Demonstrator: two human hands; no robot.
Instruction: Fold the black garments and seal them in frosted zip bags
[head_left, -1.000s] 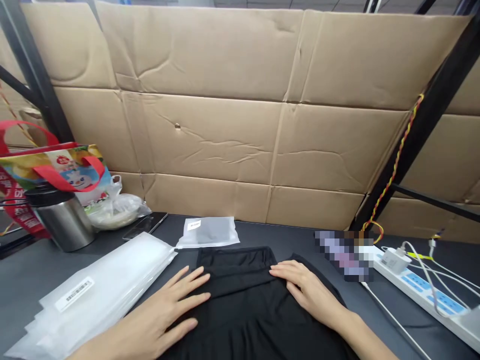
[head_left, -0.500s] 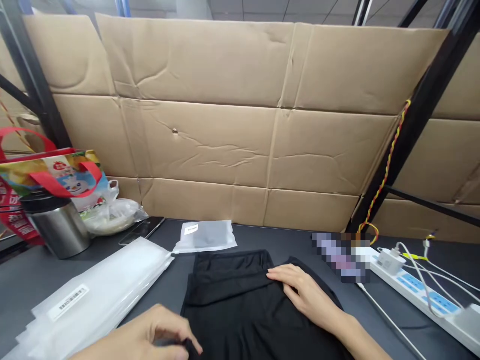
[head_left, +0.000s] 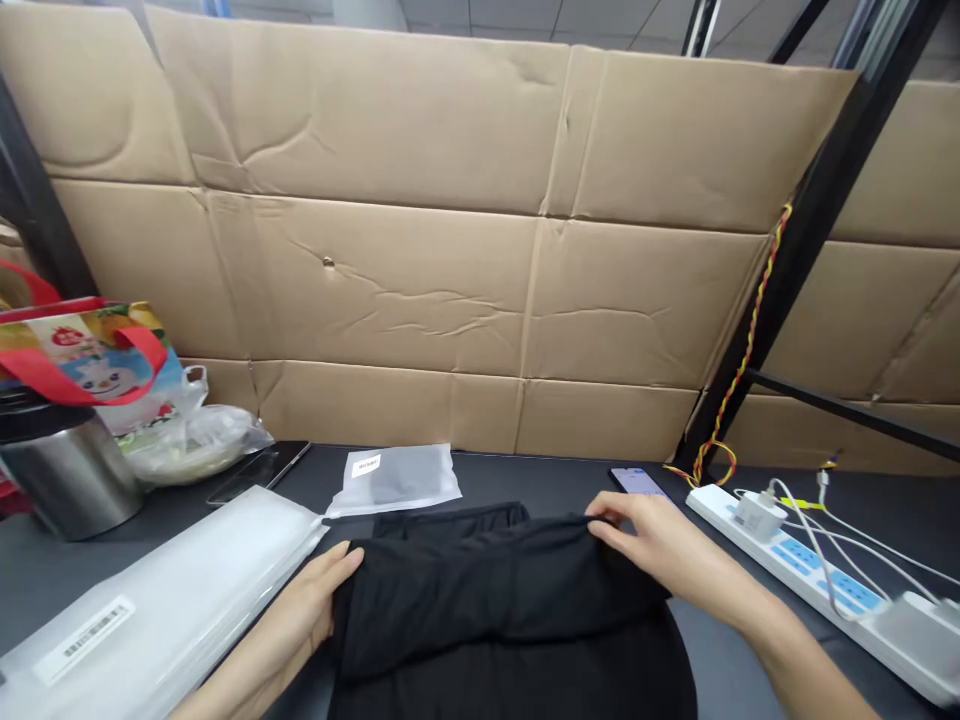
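Note:
A black cloth garment [head_left: 502, 600] lies on the dark table in front of me, with a layer folded over across its upper part. My left hand [head_left: 319, 595] pinches the left end of this fold between thumb and fingers. At the fold's right end, my right hand [head_left: 637, 535] grips the edge in the same way, thumb below. The cloth between my hands is raised a little and sags slightly. Behind it, another layer of the garment shows. What kind of garment it is I cannot tell.
Frosted plastic bags with a barcode label [head_left: 150, 610] are stacked at left. A smaller frosted bag [head_left: 397, 478] lies behind the garment. Further left are a steel flask [head_left: 71, 475] and a colourful tote bag [head_left: 112, 365]. At right are a phone [head_left: 637, 481] and a power strip [head_left: 832, 580] with cables.
My left hand has moved up and forward to the fold's left end. My right hand, flat on the cloth before, now pinches the right end. The upper layer is folded further over.

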